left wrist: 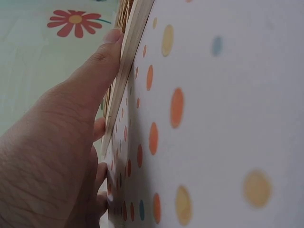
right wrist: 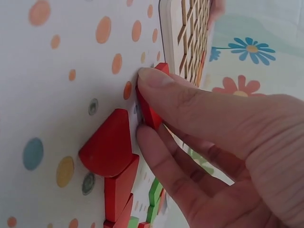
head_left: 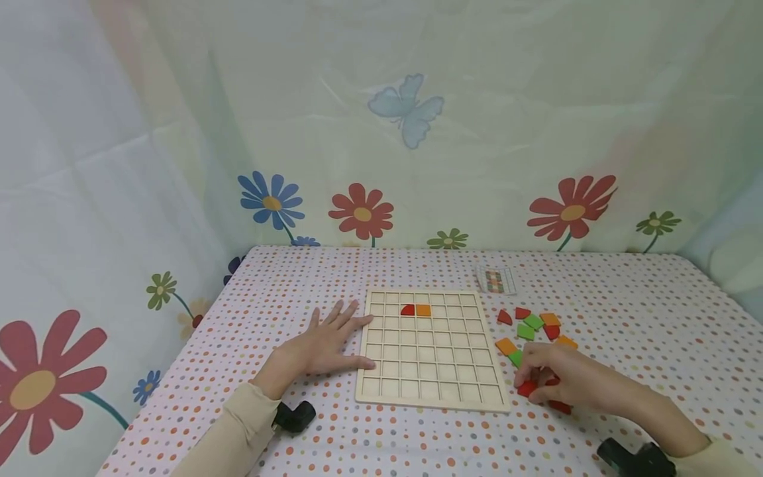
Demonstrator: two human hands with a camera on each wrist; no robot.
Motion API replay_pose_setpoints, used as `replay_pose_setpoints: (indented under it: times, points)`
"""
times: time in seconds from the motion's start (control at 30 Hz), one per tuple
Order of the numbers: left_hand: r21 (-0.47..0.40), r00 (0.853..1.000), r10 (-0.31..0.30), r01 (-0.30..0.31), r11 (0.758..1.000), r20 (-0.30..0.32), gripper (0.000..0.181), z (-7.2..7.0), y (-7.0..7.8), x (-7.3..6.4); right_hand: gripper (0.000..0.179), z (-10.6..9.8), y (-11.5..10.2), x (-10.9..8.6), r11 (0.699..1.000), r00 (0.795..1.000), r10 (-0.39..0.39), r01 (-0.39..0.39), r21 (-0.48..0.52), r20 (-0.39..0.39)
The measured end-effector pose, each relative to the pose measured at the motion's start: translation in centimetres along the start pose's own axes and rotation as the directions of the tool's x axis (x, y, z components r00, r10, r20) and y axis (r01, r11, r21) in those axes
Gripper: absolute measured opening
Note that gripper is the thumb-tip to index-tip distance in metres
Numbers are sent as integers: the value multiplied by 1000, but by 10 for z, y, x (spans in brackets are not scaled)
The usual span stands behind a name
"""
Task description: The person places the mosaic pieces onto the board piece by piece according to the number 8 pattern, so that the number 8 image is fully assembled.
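Note:
A wooden grid board (head_left: 430, 355) lies on the table, with a red quarter-circle tile (head_left: 408, 310) and an orange square tile (head_left: 424, 311) side by side in its upper cells. My left hand (head_left: 324, 344) spreads its fingers at the board's left side, thumb and forefinger touching the edge. In the left wrist view the thumb (left wrist: 107, 54) rests along the wooden rim. Right of the board, my right hand (head_left: 572, 381) pinches a red tile (right wrist: 151, 107) between thumb and fingers, close over the tablecloth. A loose red rounded tile (right wrist: 109, 145) lies beside those fingers.
Several loose tiles lie scattered beyond the right hand, among them a green one (head_left: 533, 322), an orange one (head_left: 507, 346) and a red one (head_left: 504, 317). A small patterned card (head_left: 496, 281) lies behind the board's right corner. Flowered cloth (head_left: 465, 132) hangs behind the dotted table.

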State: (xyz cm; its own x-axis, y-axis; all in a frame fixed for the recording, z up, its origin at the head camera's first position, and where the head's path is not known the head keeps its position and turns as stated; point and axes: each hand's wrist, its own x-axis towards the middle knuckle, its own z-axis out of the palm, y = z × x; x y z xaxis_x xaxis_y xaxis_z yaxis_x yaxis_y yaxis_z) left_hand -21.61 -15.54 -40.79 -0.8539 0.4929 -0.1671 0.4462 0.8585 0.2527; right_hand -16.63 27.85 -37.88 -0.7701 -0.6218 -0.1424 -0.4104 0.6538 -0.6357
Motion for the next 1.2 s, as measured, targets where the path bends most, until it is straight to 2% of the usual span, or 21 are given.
replay_pose_setpoints:
  times: [0.3,0.57,0.87,1.07,1.2]
  points:
    - [-2,1000,5,-5,1000,-6,93,-1,0,-3,20,1,-4,1,1000,1000,-1,1,-25,-14]
    - [-9,1000,10,-10,1000,-1,92,-1,0,-3,18,-1,-7,3,999,999,-32,31,37,26]
    - [4,1000,6,-6,1000,-3,93,-1,0,-1,20,-15,-16,9,991,996,-75,71,-113,-37]
    - [-11,1000,17,-17,1000,-7,92,1,-2,-1,21,-20,-24,16,976,997,-69,61,-208,-33]
    - [-9,1000,18,-18,1000,-9,92,1,-1,0,19,-20,-31,21,972,995,-87,73,-225,-54]
